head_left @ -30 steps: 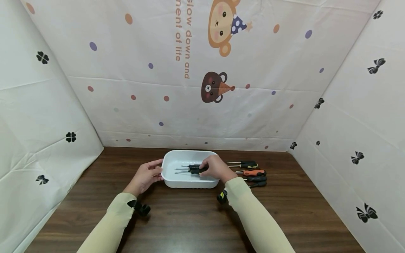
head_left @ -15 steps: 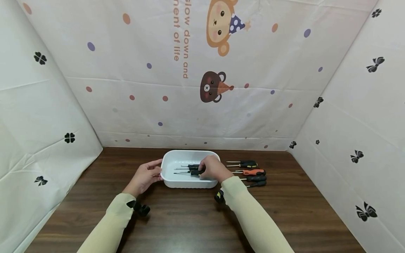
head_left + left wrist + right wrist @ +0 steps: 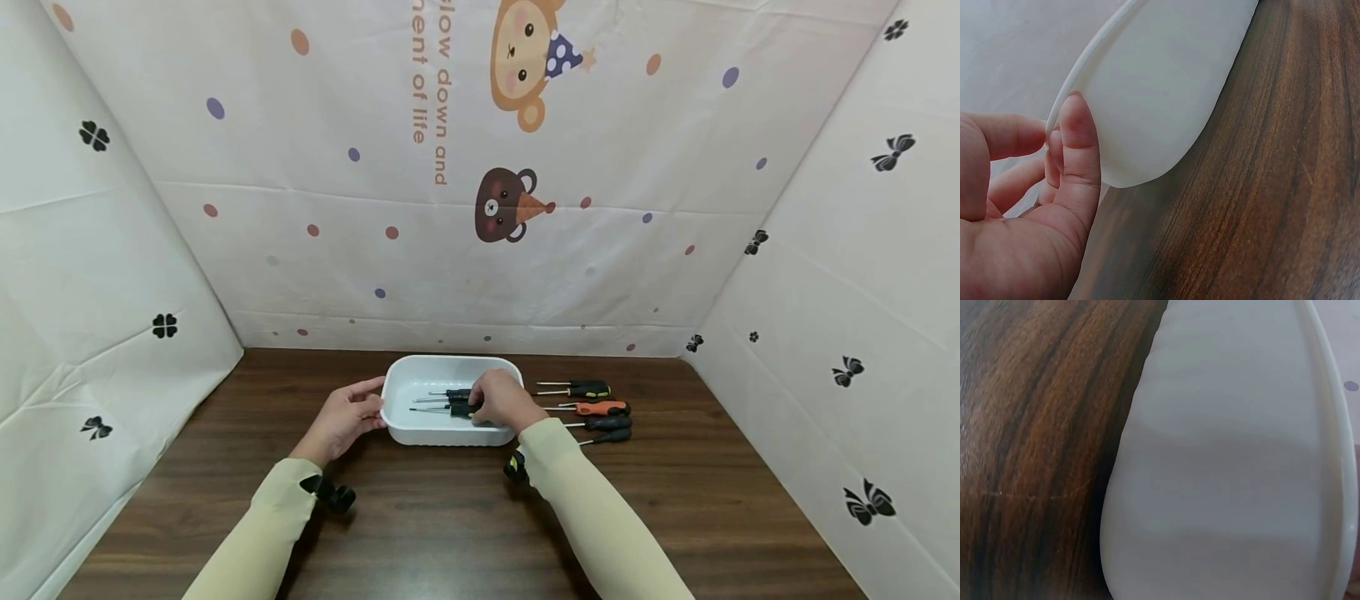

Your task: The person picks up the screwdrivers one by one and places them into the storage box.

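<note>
A white rectangular plastic tray [image 3: 450, 436] stands on the table. My left hand [image 3: 347, 419] holds its left end; in the left wrist view the thumb and a finger [image 3: 1015, 135] pinch the rim. Inside the tray, my right hand [image 3: 501, 398] grips the handle of a black-and-yellow screwdriver [image 3: 461, 411], its shaft pointing left. Several dark screwdrivers [image 3: 454, 393] lie just behind it, also pointing left, partly covered by the hand. The right wrist view holds mostly the tray's outer wall [image 3: 1229, 456]; the gripping fingers are hidden there.
Right of the tray, several screwdrivers lie in a row on the wooden table [image 3: 435, 517]: an orange-and-black one [image 3: 606, 408] between black-handled ones [image 3: 606, 424]. White printed cloth [image 3: 337, 267] encloses the back and sides.
My right hand has shifted slightly left inside the tray with the screwdriver, and more of the row on the table shows. The left hand stays at the rim.
</note>
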The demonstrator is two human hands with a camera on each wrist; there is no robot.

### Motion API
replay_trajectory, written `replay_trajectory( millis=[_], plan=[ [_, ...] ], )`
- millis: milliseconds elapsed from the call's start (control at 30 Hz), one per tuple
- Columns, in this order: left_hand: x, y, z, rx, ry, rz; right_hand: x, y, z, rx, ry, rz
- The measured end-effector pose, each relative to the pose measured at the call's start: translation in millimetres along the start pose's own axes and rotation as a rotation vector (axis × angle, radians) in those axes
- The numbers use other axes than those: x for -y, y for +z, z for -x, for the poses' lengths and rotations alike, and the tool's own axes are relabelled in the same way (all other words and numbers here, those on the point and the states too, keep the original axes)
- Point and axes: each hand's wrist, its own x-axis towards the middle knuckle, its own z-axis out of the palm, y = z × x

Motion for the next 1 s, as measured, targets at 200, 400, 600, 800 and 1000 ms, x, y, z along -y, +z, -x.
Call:
replay_trajectory(
  millis=[200, 400, 600, 800, 1000],
  plan=[
    [-2.9, 2.0, 1.0, 0.011, 0.006, 0.001, 1.5, 0.0, -0.9, 0.008, 0.033, -0.003],
    [-3.7, 2.7, 1.4, 0.013, 0.009, 0.001, 2.7, -0.8, -0.9, 0.032, 0.046, 0.004],
    [-1.7, 1.6, -0.1, 0.005, 0.004, 0.001, 3.0, -2.0, -0.2, 0.040, 0.026, 0.036],
    [-0.6, -0.6, 0.4, 0.003, 0.003, -0.003, 0.6, -4.9, 3.6, 0.026, 0.012, 0.030],
    [0.1, -0.6, 0.1, 0.005, 0.009, -0.002, -4.6, -10.3, 8.0, -0.003, -0.007, -0.017]
  ],
)
